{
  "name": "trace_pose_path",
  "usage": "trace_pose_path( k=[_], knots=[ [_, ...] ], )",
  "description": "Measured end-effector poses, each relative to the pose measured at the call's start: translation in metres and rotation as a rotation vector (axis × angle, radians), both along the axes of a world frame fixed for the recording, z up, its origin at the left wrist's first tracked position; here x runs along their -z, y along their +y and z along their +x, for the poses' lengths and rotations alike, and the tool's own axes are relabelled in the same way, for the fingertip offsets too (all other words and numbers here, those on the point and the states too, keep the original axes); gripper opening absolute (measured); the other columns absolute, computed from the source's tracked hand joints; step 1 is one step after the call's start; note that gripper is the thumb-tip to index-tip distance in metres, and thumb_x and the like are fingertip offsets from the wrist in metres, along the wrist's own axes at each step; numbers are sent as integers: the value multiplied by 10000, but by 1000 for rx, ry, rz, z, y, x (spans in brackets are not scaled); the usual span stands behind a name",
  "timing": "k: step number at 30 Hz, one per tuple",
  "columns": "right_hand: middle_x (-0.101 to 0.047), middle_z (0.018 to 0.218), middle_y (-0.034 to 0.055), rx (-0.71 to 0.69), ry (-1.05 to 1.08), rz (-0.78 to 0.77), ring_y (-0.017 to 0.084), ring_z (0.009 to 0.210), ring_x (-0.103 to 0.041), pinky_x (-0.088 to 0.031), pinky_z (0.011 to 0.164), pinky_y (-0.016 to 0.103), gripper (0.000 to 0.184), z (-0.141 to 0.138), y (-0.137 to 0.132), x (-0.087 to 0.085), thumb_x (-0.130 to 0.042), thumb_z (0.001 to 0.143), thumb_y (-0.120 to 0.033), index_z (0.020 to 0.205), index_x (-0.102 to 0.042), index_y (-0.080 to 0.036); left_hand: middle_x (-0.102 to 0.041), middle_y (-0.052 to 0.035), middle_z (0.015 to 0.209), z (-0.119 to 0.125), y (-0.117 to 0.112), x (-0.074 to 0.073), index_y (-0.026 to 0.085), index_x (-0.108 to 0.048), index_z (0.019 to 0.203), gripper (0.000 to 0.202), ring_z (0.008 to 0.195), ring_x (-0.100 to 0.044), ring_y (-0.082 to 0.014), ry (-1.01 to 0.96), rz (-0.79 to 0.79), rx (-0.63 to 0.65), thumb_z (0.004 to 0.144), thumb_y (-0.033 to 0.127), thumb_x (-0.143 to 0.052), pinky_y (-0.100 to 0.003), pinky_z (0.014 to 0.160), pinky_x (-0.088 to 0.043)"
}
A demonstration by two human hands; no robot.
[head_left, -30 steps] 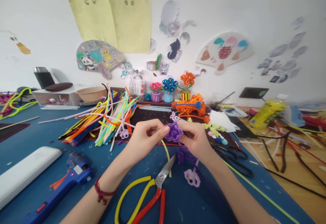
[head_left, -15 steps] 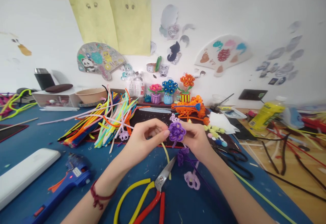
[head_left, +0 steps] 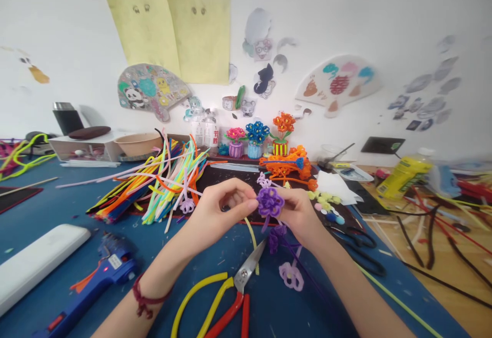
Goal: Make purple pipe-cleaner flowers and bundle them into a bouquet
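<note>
A dark purple pipe-cleaner flower [head_left: 270,202] is held up between my two hands. My left hand [head_left: 230,205] pinches its left edge between thumb and forefinger. My right hand [head_left: 298,210] grips it from the right and behind, and those fingertips are partly hidden by the petals. Below hang or lie another purple flower [head_left: 277,238] and a pale lilac flower [head_left: 291,275]; whether they touch the table I cannot tell. Under my hands, scissors [head_left: 244,274] with yellow and red handles lie with the blades pointing up and right.
A blue glue gun [head_left: 111,271] and a white case [head_left: 42,261] lie at left. Behind are bundled pipe cleaners [head_left: 154,179] and potted pipe-cleaner flowers [head_left: 257,138]. Black scissors [head_left: 357,246] lie by my right forearm, pompoms [head_left: 326,205] beyond. A yellow bottle [head_left: 402,176] stands at right.
The view has shifted slightly. The purple flower has turned a little and sits slightly further right of my left fingertips; both hands keep their hold on it.
</note>
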State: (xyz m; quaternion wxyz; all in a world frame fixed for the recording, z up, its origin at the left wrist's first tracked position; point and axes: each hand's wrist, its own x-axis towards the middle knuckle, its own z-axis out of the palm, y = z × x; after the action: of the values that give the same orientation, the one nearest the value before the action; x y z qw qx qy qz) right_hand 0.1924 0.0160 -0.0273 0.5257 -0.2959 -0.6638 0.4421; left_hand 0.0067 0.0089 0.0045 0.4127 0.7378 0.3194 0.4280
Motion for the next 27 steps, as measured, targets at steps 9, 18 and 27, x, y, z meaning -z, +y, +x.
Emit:
trace_pose_path(
  k=[9, 18, 27],
  knots=[
    [-596, 644, 12, -17, -48, 33, 151, 608, -504, -416, 573, 264, 216, -2, -1, 1, -721, 736, -373, 679, -715, -165, -555, 38, 731, 5, -4, 4, 194, -594, 1074, 372, 591, -452, -78, 42, 95, 16, 749, 305, -736, -204, 545, -390],
    [-548, 604, 11, 65, -270, 318, 145, 598, -460, -361, 560, 267, 222, 3, -2, -4, -575, 847, -251, 664, -653, -154, -575, 37, 765, 7, -7, 6, 195, -565, 1024, 308, 586, -446, -75, 99, 129, -16, 766, 278, -711, -205, 529, -385],
    [-591, 647, 31, 124, -279, 225, 196, 669, -543, -454, 650, 302, 303, 7, 3, 1, -582, 850, -421, 701, -671, -173, -595, 20, 842, 4, -4, 4, 228, -534, 1150, 420, 641, -496, -87, 104, 90, 8, 779, 328, -704, -220, 591, -419]
  ],
)
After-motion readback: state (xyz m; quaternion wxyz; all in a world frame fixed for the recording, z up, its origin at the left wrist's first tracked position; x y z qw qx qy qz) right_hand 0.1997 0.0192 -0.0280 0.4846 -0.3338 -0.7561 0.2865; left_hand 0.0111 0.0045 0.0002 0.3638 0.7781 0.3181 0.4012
